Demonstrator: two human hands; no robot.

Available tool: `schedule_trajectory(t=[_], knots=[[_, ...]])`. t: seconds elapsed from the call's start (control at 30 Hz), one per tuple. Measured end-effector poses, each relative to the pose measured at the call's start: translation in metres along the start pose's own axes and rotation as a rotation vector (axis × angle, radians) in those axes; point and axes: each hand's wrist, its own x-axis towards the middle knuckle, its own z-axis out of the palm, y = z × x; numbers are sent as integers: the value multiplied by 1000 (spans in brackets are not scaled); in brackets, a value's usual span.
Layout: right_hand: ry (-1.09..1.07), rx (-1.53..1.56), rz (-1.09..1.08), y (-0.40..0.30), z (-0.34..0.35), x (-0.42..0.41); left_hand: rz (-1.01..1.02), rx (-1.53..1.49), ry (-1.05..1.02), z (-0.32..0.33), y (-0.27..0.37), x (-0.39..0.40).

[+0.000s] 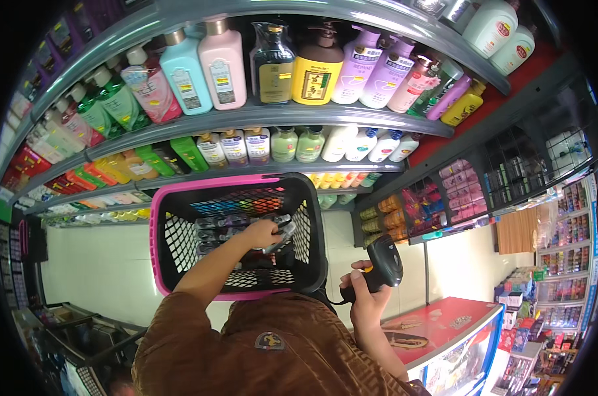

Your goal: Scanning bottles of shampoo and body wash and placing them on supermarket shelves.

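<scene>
A black plastic shopping basket [318,237] with a pink rim is right in front of my body. My left hand [264,234] reaches down into it, its fingers around a clear plastic-wrapped item [283,237]. More dark, plastic-wrapped items [214,232] lie in the basket to the left of that hand; their kind is unclear. Outside the basket, to its right, my right hand [365,289] grips a black handheld barcode scanner [385,262] by its handle, fingers near the orange trigger. A cable runs from the handle's base towards my body.
Shelves [274,116] of shampoo and lotion pump bottles curve across the front, just beyond the basket. Wire-fronted bins [464,190] of packaged goods stand at the right. A red-topped glass display freezer [442,321] is at the lower right, and dark racks [81,331] at the lower left.
</scene>
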Motion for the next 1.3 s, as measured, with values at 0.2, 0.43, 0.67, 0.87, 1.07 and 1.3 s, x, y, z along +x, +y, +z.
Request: schedule_trajectory(t=[0.2, 0.43, 0.67, 0.87, 1.07, 1.3], knots=[[-83, 12, -16, 20, 8, 13, 186, -237, 11, -149, 107, -128], [-327, 251, -73, 47, 33, 40, 487, -475, 39, -235, 155, -217], [-533, 477, 102, 53, 63, 31, 680, -802, -71, -241, 126, -216], [-455, 580, 327, 26, 82, 10, 584, -1295, -40, -229, 81, -198], [-338, 542, 192, -7, 91, 1, 512, -2089, 447, -177, 118, -195], [-354, -278, -461, -9, 100, -31, 393, -2240, 204, -82, 122, -200]])
